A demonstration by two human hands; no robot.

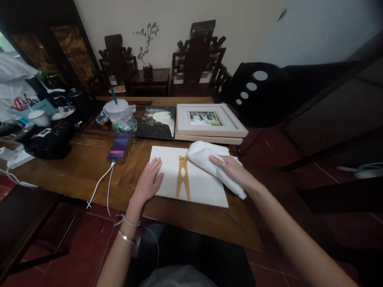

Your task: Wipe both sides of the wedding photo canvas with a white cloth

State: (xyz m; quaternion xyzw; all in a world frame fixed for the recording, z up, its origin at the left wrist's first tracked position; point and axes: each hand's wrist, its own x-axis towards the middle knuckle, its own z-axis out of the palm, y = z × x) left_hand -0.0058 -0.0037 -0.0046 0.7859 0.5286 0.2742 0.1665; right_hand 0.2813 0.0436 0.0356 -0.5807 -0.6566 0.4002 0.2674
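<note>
Right hand (230, 169), fingers extended and palm down, is pressed flat onto a white cloth (209, 163) at the centre of the frame, with a ring seen on one finger. Left hand (149, 181) is laid open, fingers together, on the left edge of a white canvas panel (197, 187), nothing being gripped. The panel is set flat near the front edge of the wooden table (89, 167), its long axis running left to right across the frame, slightly skewed. A gold cat-like figure (182, 177) is painted on it, upright from the wearer's side, head toward the far edge. The cloth is rolled long, its axis slanting from the panel's upper middle down to lower right, where it overhangs the panel's right edge.

Behind the panel, a dark painting (157, 121) and a stacked white picture frame (209, 121) are laid just beside each other. A lidded cup with a green straw (116, 107) is seen in a plastic bag at upper centre-left. A blurred phone (119, 147) with white cables (100, 185) is left of the panel; no writing can be read. Bare table is open to the left of the panel; the right edge of the table lies close to the cloth.
</note>
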